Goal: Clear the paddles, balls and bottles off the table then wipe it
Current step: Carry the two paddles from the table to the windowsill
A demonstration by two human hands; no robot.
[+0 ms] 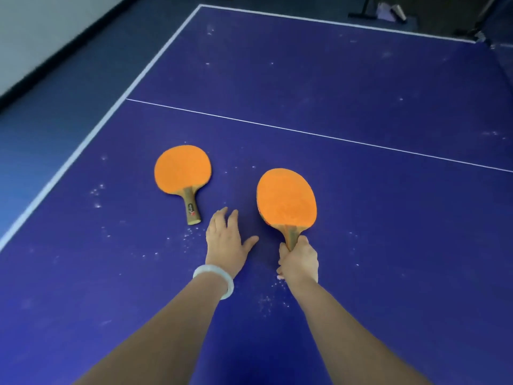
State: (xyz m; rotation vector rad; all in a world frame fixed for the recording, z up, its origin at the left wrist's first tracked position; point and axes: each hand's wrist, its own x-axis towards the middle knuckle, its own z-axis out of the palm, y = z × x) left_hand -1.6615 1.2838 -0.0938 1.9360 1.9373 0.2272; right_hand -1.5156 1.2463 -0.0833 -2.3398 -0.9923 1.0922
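head view: right hand (298,262) gripping handle of orange paddle (287,201), on near side of white centre line (305,132); left hand (226,240) open, fingers spread, over blue table (374,245), same side of line; second paddle (181,170) lying flat, same side, further left.

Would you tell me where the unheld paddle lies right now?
Head view: the unheld paddle lies flat on the table, just left of the left hand, handle nearest it.

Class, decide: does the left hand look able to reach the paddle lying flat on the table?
Probably yes: the left hand is open, its fingertips close to the handle of the flat paddle, with nothing lying between them.
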